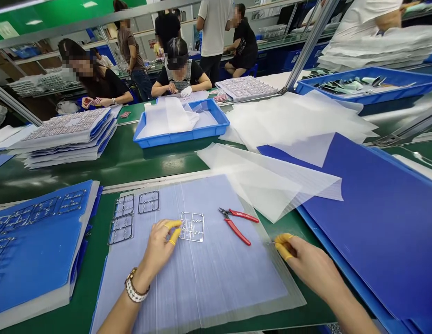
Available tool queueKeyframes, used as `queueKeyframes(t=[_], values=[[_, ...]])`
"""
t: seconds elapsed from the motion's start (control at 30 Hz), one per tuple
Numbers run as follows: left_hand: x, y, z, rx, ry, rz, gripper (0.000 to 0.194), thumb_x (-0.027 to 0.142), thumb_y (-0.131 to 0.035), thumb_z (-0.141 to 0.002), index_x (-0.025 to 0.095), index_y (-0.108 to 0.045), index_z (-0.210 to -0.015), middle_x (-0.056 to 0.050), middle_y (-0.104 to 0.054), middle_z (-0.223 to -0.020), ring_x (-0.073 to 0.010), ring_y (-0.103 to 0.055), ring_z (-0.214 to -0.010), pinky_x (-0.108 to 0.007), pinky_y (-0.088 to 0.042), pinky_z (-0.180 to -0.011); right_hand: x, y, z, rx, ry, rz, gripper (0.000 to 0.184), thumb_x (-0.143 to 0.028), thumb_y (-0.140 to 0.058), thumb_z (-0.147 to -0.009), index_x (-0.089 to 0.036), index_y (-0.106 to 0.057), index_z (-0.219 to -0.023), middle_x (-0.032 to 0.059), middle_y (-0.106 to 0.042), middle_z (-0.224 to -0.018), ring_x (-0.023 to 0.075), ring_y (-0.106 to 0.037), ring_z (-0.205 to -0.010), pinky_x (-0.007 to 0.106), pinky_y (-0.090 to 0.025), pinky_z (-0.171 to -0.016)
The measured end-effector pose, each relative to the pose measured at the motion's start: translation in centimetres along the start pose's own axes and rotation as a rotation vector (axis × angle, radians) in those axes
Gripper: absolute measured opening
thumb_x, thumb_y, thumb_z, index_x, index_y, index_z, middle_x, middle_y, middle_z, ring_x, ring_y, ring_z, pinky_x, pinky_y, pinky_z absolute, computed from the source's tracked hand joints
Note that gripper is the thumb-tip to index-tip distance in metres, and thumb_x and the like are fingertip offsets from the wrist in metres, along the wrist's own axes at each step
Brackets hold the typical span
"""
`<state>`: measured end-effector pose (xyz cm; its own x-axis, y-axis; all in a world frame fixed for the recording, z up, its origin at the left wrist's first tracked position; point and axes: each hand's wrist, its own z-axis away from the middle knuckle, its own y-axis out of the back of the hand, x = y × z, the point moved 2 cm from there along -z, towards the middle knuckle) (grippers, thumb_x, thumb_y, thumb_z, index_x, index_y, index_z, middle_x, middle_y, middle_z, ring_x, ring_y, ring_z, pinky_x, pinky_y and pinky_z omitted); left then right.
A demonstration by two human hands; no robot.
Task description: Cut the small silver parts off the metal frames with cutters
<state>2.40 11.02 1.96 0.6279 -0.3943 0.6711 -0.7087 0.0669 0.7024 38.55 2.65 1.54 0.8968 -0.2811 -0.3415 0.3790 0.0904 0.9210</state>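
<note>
Green worktop (pixel 97 283) under a ribbed plastic sheet (pixel 216 292): hands well apart, the left hand (pixel 155 253) with yellow-capped fingertips (pixel 173 230) at a metal fret (pixel 192 227), red-handled cutters (pixel 236 226) right of it, and the right hand (pixel 306 262) pinching something too small to make out.

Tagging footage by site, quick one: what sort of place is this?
Probably a factory floor for manual finishing of small parts: seated workers along a green-topped workbench, etched metal part frames laid out beside red-handled side cutters, and yellow finger cots worn on the fingers.
</note>
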Motion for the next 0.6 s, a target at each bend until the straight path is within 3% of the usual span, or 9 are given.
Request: queueKeyframes(t=[0.1, 0.23, 0.3, 0.43, 0.5, 0.6], values=[[-0.3, 0.3, 0.0, -0.029, -0.007, -0.033, 0.02, 0.027, -0.051, -0.089, 0.023, -0.063, -0.104, -0.005, -0.067, -0.092, -0.0194, -0.058, -0.084, -0.037, -0.046, -0.078, 1.6, -0.2, 0.0, -0.089, -0.063, 0.104, 0.014, -0.027, -0.045, -0.077, -0.024, -0.057, -0.072, 0.0035, -0.067, -0.067, 0.0221, -0.062, -0.058, 0.029, -0.037, -0.045], [0.4, 0.1, -0.3, -0.091, 0.018, -0.138, 0.025, 0.029, -0.05, -0.089, 0.023, -0.061, -0.11, -0.006, -0.066, -0.1, -0.0218, -0.057, -0.094, -0.041, -0.045, -0.083, 1.2, -0.3, -0.2, -0.017, -0.051, 0.121, 0.02, -0.029, -0.044, -0.08, -0.023, -0.063, -0.084, 0.0074, -0.07, -0.08, 0.0242, -0.064, -0.065, 0.031, -0.039, -0.046], [1.1, -0.2, -0.6, -0.141, -0.004, -0.227, 0.037, 0.031, -0.055, -0.085, 0.026, -0.055, -0.122, -0.008, -0.062, -0.115, -0.0246, -0.054, -0.104, -0.044, -0.042, -0.088, 0.2, 0.0, -0.6, 0.075, 0.01, 0.147, 0.025, -0.033, -0.045, -0.082, -0.021, -0.065, -0.091, 0.009, -0.07, -0.083, 0.0268, -0.063, -0.074, 0.033, -0.041, -0.05], [2.5, -1.1, -1.7, -0.308, -0.106, -0.376, 0.078, 0.031, -0.07, -0.072, 0.031, -0.033, -0.141, -0.01, -0.04, -0.144, -0.0325, -0.038, -0.126, -0.052, -0.032, -0.098, -3.2, 0.2, -2.3, 0.192, 0.26, 0.172, 0.033, -0.038, -0.051, -0.083, -0.019, -0.063, -0.108, 0.0113, -0.068, -0.099, 0.0303, -0.057, -0.096, 0.038, -0.045, -0.071], [2.8, -1.7, -2.4, -0.372, -0.136, -0.41, 0.087, 0.029, -0.073, -0.069, 0.032, -0.028, -0.143, -0.01, -0.037, -0.146, -0.034, -0.034, -0.129, -0.054, -0.028, -0.1, -5.0, -0.2, -3.3, 0.17, 0.344, 0.147, 0.039, -0.041, -0.055, -0.082, -0.02, -0.059, -0.115, 0.0112, -0.065, -0.111, 0.0311, -0.053, -0.106, 0.04, -0.044, -0.078], [2.7, -2.2, -3.4, -0.43, -0.148, -0.419, 0.09, 0.028, -0.075, -0.067, 0.032, -0.027, -0.143, -0.01, -0.046, -0.139, -0.0332, -0.037, -0.127, -0.054, -0.026, -0.101, -6.7, -1.0, -4.3, 0.101, 0.37, 0.147, 0.047, -0.044, -0.057, -0.08, -0.02, -0.055, -0.12, 0.0113, -0.062, -0.117, 0.0321, -0.051, -0.108, 0.043, -0.043, -0.08]])
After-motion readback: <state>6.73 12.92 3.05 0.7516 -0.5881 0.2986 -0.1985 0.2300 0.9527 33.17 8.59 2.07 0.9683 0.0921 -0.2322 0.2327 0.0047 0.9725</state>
